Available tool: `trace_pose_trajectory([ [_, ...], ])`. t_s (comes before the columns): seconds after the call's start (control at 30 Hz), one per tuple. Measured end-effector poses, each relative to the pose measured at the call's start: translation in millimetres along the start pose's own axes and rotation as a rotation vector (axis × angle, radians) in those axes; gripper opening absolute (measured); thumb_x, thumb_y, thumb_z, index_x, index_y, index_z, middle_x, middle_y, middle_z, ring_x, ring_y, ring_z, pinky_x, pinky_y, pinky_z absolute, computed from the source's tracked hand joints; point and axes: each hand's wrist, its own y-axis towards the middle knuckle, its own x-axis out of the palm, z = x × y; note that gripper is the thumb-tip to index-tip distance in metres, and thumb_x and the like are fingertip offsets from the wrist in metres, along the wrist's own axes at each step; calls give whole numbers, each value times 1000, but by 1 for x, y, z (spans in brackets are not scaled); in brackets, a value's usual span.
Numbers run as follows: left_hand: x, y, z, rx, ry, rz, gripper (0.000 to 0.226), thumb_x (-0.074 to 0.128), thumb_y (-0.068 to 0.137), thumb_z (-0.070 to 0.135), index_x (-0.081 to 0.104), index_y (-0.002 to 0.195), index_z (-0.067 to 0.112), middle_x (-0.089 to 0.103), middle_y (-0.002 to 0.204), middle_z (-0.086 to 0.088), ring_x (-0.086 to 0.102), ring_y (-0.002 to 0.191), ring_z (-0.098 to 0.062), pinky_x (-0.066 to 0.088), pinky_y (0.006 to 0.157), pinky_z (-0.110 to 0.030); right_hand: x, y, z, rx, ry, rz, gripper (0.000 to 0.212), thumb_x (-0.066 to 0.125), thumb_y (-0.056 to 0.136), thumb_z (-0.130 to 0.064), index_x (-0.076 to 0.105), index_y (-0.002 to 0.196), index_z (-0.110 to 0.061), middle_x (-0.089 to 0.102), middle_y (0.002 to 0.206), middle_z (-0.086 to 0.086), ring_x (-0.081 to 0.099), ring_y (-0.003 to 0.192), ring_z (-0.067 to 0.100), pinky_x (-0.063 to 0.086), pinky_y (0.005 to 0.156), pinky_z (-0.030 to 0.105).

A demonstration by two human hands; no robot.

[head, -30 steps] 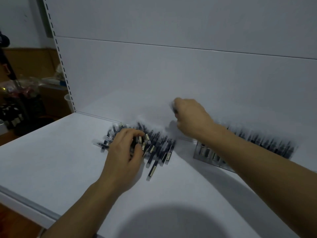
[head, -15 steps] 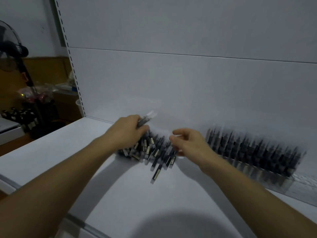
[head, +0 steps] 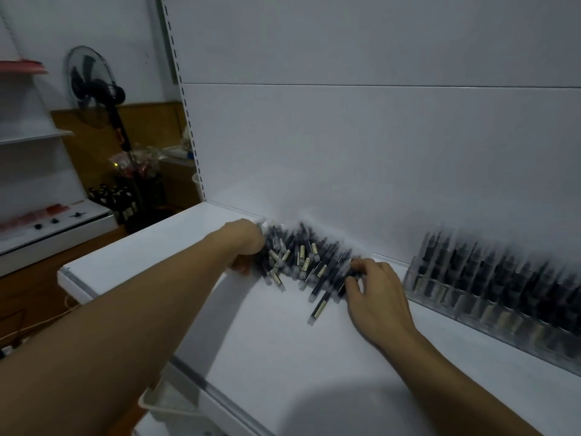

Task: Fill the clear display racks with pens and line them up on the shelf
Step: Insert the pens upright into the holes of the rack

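A loose pile of dark pens point(head: 301, 262) with pale labels lies on the white shelf point(head: 283, 357) against the back panel. My left hand point(head: 246, 245) is at the pile's left end with its fingers curled into the pens; a pale pen end sticks up just past its knuckles. At the pile's right end my right hand point(head: 375, 289) has fingers and thumb curled round a few pens. One pen point(head: 318, 308) lies apart toward the front. A clear display rack point(head: 503, 297) full of upright pens stands at the right, along the back panel.
The shelf's front edge point(head: 191, 376) runs diagonally at lower left, and its left end point(head: 67, 275) is near my left forearm. Beyond stand a black fan point(head: 92, 86), dark bottles point(head: 125, 201) and another white shelf unit point(head: 37, 136).
My left hand has dropped from holding a pen raised to the pile's left end. My right hand has moved onto the pile's right end. The view has shifted left.
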Motion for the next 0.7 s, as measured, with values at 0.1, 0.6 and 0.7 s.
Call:
trace_pose_trajectory([
  [0.1,1,1,12,-27,-66,2,33,39,104,20,52,84,-4,60,70,-20,64,50,-29,49,39,-31,-1,-2,1,-7,13,18,26,56,101,-24,62,126,-19,60,121,1,52,116,18,43,90,30],
  [0.6,7,24,49,16,122,-112,46,30,106,27,44,143,3,48,144,-19,52,126,-35,41,109,-42,0,2,8,-4,130,61,17,57,100,-21,63,115,-25,61,108,-6,55,102,12,41,81,26],
  [0.7,1,18,48,97,264,-125,36,35,108,30,56,123,6,57,126,-14,59,108,-28,42,97,-38,0,3,6,-1,137,59,17,57,100,-22,63,115,-26,60,109,-6,56,105,14,45,84,28],
])
